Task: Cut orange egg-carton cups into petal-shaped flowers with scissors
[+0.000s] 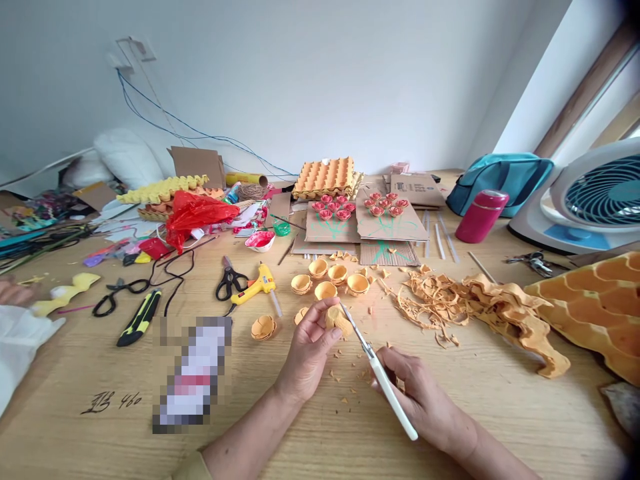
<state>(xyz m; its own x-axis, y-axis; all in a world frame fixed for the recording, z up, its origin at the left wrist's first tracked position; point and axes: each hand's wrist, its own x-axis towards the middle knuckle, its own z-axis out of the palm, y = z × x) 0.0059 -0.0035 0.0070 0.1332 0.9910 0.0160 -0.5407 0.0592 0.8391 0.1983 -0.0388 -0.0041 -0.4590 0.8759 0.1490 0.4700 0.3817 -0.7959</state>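
Observation:
Between the thumb and fingers of my left hand (309, 357) is a small orange egg-carton cup (338, 321). My right hand (417, 393) grips white-handled scissors (383, 380), whose blades lie against the cup's right side. Just beyond my hands sit several trimmed egg-carton cups (326, 291), some apparently nested with petal-like edges. One such cup (263, 327) stands off to the left, and another is partly hidden behind my left fingers. Small orange scraps (345, 381) are scattered on the table beneath the scissors.
Carton offcuts (435, 300) and egg trays (595, 300) lie at right, near a pink bottle (482, 216) and a fan (595, 193). Cardboard with red flowers (333, 230) stands behind. At left are a glue gun (257, 285), a utility knife (140, 319) and another person's hand (15, 293).

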